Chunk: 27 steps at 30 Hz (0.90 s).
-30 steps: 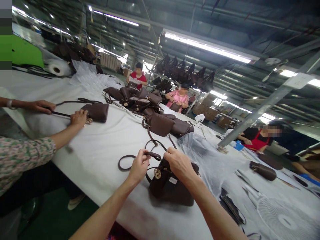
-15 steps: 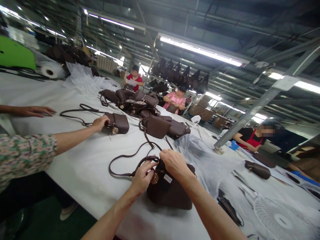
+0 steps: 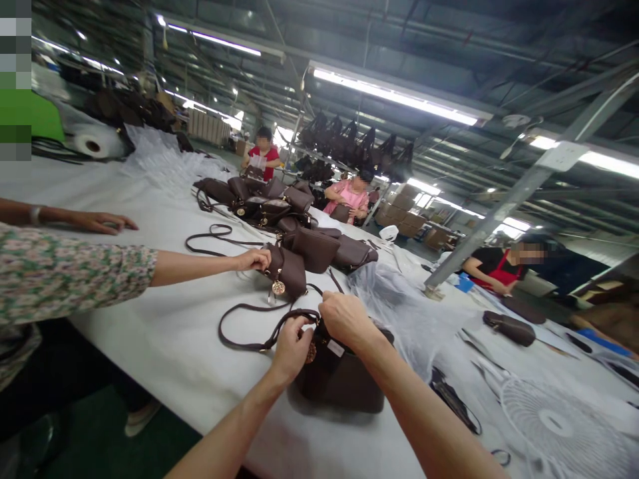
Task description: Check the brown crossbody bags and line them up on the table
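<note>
Two bare hands are recorded at one dark brown leather handbag (image 3: pixel 337 372), which stands upright near the front edge of the long white-covered bench (image 3: pixel 164 339). The left hand (image 3: pixel 294 346) is closed, its fingers curled and pinching the thin brown shoulder strap (image 3: pixel 239 326) close to the round gold charm (image 3: pixel 311 352); the right hand (image 3: pixel 344 319) is closed over the top of the bag, fingers pressed together, and what lies beneath them cannot be told. The strap is laid in a loose loop on the bench toward its left edge. Just beyond, a second small brown bag with a gold pendant (image 3: pixel 288 271) is held by a co-worker's hand (image 3: pixel 253 259) on a floral sleeve (image 3: pixel 64 273), and a heap of matching brown bags (image 3: pixel 279 206) lies further along the bench. Risks, as judged: the slack loop could be snagged by the neighbouring bag or the co-worker's arm, so that the bag is pulled over; the charm could be scuffed against the leather under the pinching fingers; the crumpled clear plastic film (image 3: pixel 399 313) at the right could be caught up with the strap. Markings: a small white tag (image 3: pixel 335 348) is seen on the bag front, its print too small to read; no brand name or other writing is legible.
</note>
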### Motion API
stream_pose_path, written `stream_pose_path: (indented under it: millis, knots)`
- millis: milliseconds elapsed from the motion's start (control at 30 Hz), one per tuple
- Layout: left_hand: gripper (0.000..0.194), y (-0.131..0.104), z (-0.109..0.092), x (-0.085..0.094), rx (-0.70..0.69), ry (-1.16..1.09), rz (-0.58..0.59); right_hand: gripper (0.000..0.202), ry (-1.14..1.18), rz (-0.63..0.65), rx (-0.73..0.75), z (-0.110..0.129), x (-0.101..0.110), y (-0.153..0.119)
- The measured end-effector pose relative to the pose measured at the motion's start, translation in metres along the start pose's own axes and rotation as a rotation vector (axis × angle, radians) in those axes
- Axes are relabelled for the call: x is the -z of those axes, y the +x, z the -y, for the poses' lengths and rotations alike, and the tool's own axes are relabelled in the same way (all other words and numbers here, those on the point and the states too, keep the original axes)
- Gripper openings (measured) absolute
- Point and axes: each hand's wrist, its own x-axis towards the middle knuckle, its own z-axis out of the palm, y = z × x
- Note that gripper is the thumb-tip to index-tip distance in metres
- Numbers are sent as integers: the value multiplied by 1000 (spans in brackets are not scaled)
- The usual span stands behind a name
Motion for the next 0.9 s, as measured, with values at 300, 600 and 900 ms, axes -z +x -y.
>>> stream_pose_path:
  millis: [300,600,900]
  knots:
    - [16,0,5,-7,99,-218,34,27,24,-18,-13,6,-13,1]
    - [19,2,11,-14,97,-279,23,26,48,-34,-63,-4,-19,-3]
    - [18,2,8,-13,91,-298,9,29,143,-71,-100,-3,-28,-3]
